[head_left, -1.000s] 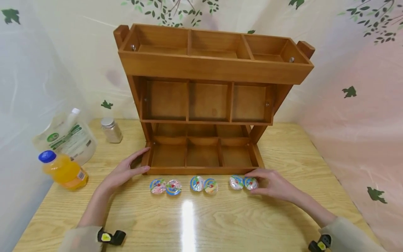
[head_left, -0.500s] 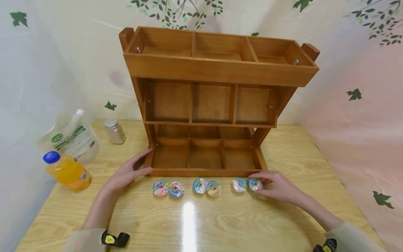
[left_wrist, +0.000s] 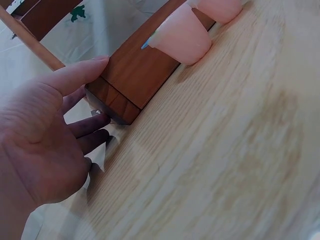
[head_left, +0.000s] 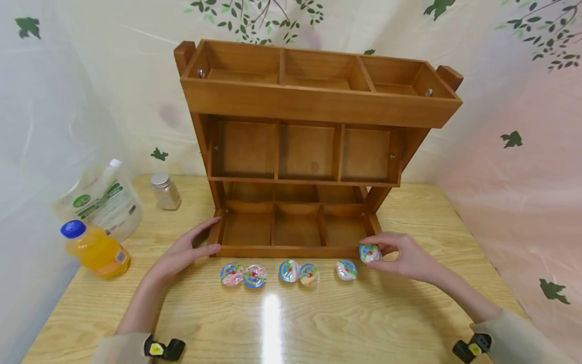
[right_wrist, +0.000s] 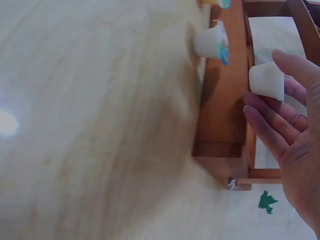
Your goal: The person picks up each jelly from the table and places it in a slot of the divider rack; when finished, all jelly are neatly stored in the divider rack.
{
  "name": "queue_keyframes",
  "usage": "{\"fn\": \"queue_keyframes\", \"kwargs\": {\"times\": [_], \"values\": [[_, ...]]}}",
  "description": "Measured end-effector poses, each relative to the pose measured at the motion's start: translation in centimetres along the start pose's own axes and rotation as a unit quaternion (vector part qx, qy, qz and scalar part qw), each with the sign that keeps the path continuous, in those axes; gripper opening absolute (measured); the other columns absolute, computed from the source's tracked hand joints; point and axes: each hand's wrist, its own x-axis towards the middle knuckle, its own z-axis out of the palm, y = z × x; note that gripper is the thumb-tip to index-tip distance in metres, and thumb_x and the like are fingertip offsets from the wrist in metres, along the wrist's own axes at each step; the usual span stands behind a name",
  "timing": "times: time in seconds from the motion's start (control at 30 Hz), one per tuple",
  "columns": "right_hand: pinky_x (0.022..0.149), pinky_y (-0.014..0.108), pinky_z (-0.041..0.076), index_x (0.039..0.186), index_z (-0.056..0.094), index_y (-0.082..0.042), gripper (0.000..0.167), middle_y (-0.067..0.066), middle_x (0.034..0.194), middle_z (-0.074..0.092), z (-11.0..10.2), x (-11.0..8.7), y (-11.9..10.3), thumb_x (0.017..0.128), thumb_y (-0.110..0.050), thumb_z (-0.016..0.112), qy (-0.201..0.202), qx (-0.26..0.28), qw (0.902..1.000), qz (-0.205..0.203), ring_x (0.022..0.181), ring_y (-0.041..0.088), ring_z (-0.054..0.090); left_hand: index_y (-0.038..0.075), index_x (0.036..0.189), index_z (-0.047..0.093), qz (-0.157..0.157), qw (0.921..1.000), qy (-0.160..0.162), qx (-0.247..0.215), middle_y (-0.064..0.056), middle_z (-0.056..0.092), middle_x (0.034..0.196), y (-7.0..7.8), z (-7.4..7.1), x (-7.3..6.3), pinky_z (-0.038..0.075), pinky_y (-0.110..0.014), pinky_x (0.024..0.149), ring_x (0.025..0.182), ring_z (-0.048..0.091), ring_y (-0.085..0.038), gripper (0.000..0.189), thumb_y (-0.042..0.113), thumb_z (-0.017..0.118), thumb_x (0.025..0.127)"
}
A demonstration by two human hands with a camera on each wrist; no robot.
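Note:
A small jelly cup (head_left: 370,253) with a blue-printed lid is pinched between the thumb and fingers of my right hand (head_left: 404,258). It is raised off the table by the front right corner of the wooden rack (head_left: 291,251). In the right wrist view the held cup (right_wrist: 266,80) has a white body. My left hand (head_left: 184,253) rests its thumb and fingertips against the rack's lower left corner, fingers fairly straight. Along the rack's front stand more jelly cups: a white one (head_left: 347,270), a yellowish one (head_left: 309,275) and a pink one (head_left: 254,276), among others.
The rack has three tiers of divided compartments, its top tray (head_left: 318,98) overhanging the middle one. On the left stand an orange drink bottle (head_left: 97,252), a clear refill pouch (head_left: 111,202) and a lidded jar (head_left: 165,191). A patterned sheet (head_left: 500,151) hangs behind.
My right hand has taken hold of the rightmost jelly cup and lifted it from the table toward the rack. My left hand stays at the rack's corner. The head view has shifted slightly.

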Motion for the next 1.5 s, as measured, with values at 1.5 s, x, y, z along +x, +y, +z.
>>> {"fn": "queue_keyframes", "kwargs": {"times": [1.5], "values": [[0.079,0.022,0.056,0.131,0.07,-0.018,0.051,0.001,0.116,0.075,11.3,24.0,-6.8,0.085,-0.035,0.084,-0.068,0.041,0.9952,0.056,0.096,0.012,0.068,0.021,0.163,0.032,-0.002,0.9999,-0.002,-0.01,-0.012,0.019,0.174,-0.1,0.0,0.2,0.004,-0.074,0.124,0.161,0.006,-0.044,0.074,0.027,0.069,0.099]]}}
